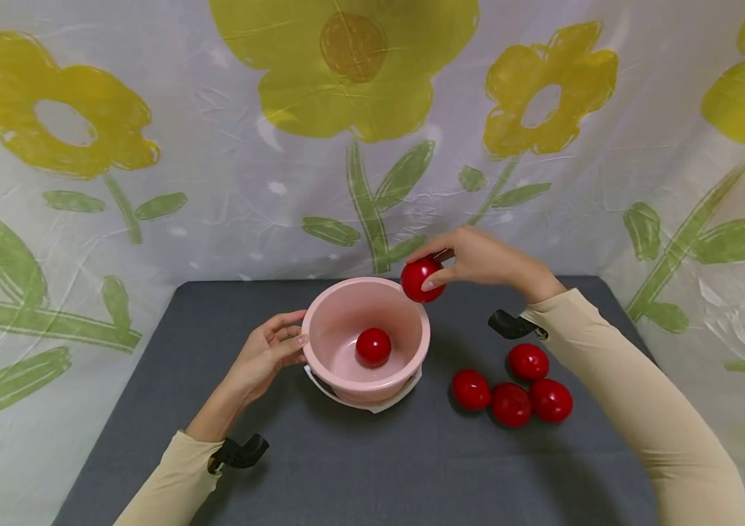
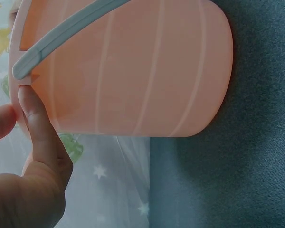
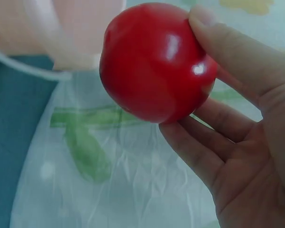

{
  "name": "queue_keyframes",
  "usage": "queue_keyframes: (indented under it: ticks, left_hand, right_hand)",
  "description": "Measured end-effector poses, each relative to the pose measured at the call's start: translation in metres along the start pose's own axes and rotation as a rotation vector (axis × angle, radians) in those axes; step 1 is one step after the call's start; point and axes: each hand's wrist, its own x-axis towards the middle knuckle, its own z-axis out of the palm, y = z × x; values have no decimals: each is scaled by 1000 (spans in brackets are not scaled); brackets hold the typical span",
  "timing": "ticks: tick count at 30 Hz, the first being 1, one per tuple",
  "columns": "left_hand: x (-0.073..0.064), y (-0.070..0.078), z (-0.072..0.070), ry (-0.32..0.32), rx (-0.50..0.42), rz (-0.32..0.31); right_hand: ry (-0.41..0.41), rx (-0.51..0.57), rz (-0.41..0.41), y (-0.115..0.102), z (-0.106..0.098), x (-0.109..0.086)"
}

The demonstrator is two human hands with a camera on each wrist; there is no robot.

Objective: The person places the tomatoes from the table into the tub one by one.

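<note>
A pink bucket point(image 1: 335, 303) stands on the dark table, its pale handle point(image 2: 71, 35) hanging down around the front. On its left side, my left hand point(image 1: 268, 351) pinches the rim between thumb and fingers. Inside, on the bottom, lies one shiny red round fruit point(image 1: 373, 347); its exact kind is hard to tell. My right hand point(image 1: 484, 257) grips another red fruit point(image 3: 154, 64) with thumb and fingertips, up at the bucket's right rim. Whether that fruit touches the rim cannot be told.
Several more red fruits point(image 1: 510, 405) lie grouped on the dark table point(image 1: 372, 475), to the right of the bucket and below the right forearm. A white cloth with yellow flowers point(image 1: 215, 175) hangs behind the table and along its sides. Black straps with mounts sit on both wrists.
</note>
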Motion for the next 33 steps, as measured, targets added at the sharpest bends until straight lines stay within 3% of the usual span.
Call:
queue_keyframes:
  ticks: [9, 18, 33]
  left_hand:
    - [0, -1, 0, 0, 14, -1]
    - [0, -1, -1, -7, -2, 7]
    - [0, -1, 0, -13, -4, 4]
  right_hand:
    - [-16, 3, -93, -19, 9, 30]
    - [-79, 64, -97, -39, 15, 56]
    - [-235, 40, -122, -49, 42, 94]
